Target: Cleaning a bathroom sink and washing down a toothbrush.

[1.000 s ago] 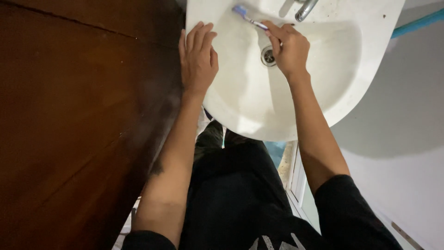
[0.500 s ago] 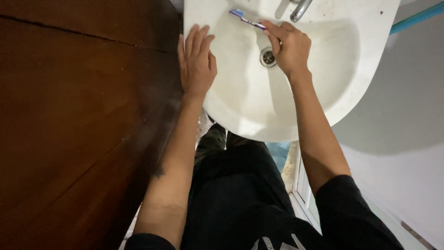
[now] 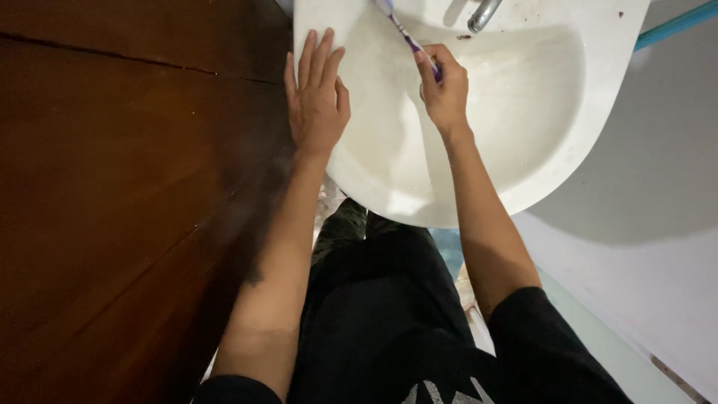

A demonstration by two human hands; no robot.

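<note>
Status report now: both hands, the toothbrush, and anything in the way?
Left hand flat on sink rim, holding nothing. Right hand grips toothbrush inside the basin, head toward the back. Tap close by, not touching.

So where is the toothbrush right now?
In the head view, the toothbrush is in the right hand, over the white sink near the top, just left of the metal tap.

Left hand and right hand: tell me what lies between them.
In the head view, only bare white sink basin lies between the left hand and the right hand, which grips a toothbrush.
</note>
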